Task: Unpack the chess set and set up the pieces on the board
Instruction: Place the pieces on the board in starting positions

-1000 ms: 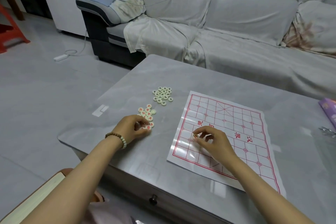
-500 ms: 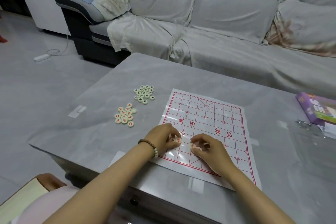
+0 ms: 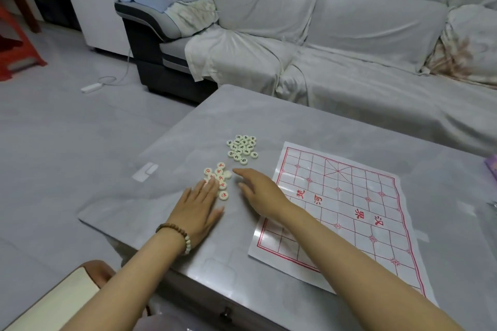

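Draped grey sofa (image 3: 349, 35) sat at 12 o'clock behind the grey table (image 3: 269, 121). Red-lined paper board (image 3: 349, 209) lay flat, its near edge crossed by the right forearm. Left hand (image 3: 199, 207) was flat with straight fingers, the tips hiding some red-marked pieces (image 3: 219, 179). Right hand (image 3: 258, 191) was loosely spread and empty at their 3 o'clock. Dark-marked pieces (image 3: 242, 146) were heaped at 1 o'clock.

Smooth, glossy grey stone look on the table (image 3: 269, 121), with pale reflections. Thin creased sheet for the board (image 3: 347, 212), paper or plastic film, shiny, printed in red. Smooth cream plastic-looking discs for the red-marked pieces (image 3: 220, 177) and black-marked pieces (image 3: 242, 148). Brown wood-like beads on the bracelet (image 3: 185, 239). Matt, wrinkled cloth over the sofa (image 3: 349, 80)
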